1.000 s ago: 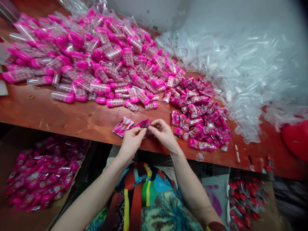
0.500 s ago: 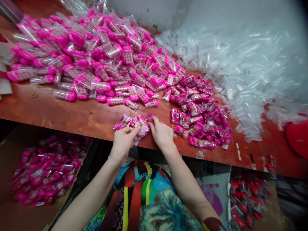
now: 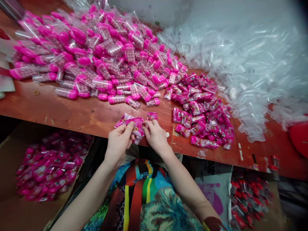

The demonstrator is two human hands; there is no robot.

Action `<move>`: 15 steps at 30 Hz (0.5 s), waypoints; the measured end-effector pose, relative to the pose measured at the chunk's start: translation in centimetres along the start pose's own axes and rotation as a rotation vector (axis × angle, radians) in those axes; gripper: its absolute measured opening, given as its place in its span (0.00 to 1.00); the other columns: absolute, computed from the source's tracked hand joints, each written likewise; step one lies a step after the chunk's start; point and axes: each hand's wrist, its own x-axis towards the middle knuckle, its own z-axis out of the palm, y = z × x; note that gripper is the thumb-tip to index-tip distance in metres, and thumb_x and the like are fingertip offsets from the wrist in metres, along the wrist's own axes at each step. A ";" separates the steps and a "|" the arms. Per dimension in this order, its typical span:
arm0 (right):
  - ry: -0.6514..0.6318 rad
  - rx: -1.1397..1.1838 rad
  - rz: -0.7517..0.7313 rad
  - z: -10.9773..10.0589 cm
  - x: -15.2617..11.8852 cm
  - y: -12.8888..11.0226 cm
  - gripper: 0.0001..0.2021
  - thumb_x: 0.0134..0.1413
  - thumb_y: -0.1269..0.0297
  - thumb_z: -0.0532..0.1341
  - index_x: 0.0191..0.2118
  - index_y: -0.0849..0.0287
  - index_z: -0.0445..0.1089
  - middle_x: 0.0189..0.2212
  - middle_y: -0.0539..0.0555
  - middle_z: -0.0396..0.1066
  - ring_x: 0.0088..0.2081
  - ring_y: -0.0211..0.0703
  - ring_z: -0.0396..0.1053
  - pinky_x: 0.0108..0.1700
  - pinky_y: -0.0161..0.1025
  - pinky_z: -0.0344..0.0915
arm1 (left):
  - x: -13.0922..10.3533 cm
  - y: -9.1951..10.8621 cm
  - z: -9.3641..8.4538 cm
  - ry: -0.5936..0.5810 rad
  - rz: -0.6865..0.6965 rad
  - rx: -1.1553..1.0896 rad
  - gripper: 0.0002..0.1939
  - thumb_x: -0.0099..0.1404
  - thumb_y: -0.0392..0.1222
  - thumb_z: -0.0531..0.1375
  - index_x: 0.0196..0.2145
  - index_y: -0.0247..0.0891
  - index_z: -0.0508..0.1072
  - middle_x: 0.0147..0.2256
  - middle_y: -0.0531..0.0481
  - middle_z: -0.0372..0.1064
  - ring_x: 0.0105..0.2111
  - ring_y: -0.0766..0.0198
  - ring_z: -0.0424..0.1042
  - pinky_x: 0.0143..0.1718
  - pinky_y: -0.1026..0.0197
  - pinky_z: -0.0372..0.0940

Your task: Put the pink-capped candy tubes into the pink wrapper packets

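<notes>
Over the front edge of the red-brown table, both my hands pinch a pink printed plastic sleeve (image 3: pixel 137 124). My left hand (image 3: pixel 119 141) grips its left side between thumb and fingers. The fingertips of my right hand (image 3: pixel 156 136) are closed on its right edge. More flat pink sleeves (image 3: pixel 122 120) lie just behind my left fingers. Another small pink sleeve (image 3: pixel 152 115) lies flat beyond my right fingers. To the right is a heap of pink wrapped packs (image 3: pixel 197 109).
Pink-capped clear tubes of small balls (image 3: pixel 96 61) are heaped at the back left of the table (image 3: pixel 60 112). Clear empty tubes (image 3: pixel 235 73) pile up at the back right. Below stand a box of pink packs (image 3: pixel 53 163) at left and red-capped items (image 3: pixel 250 199) at right.
My right fingers have moved left from the small sleeve to the edge of the one in my left hand. That sleeve now faces up flatter. The whole view has shifted slightly.
</notes>
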 end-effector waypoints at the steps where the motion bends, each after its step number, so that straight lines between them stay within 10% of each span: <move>1: 0.045 0.155 -0.006 -0.2 0.0 0.1 0.12 0.63 0.59 0.54 0.47 0.54 0.71 0.42 0.55 0.68 0.40 0.43 0.69 0.41 0.39 0.65 | 0.0 0.2 0.0 0.002 -0.024 -0.058 0.19 0.58 0.52 0.64 0.20 0.35 0.67 0.16 0.55 0.62 0.11 0.76 0.51 0.12 0.69 0.42; 7: -0.106 1.029 0.083 -0.6 0.0 -0.4 0.17 0.53 0.57 0.63 0.47 0.54 0.63 0.34 0.49 0.71 0.34 0.38 0.70 0.39 0.37 0.67 | 0.2 -0.2 1.9 -0.029 -0.017 -0.209 0.20 0.56 0.51 0.66 0.20 0.35 0.64 0.15 0.60 0.54 0.14 0.77 0.49 0.15 0.70 0.43; 15: 0.084 0.877 0.014 -0.8 0.2 -0.1 0.11 0.60 0.64 0.56 0.49 0.54 0.62 0.33 0.49 0.71 0.31 0.37 0.69 0.35 0.35 0.66 | 0.9 -0.4 3.2 -0.155 -0.045 -0.098 0.22 0.55 0.48 0.67 0.15 0.36 0.61 0.12 0.58 0.53 0.13 0.75 0.51 0.14 0.68 0.43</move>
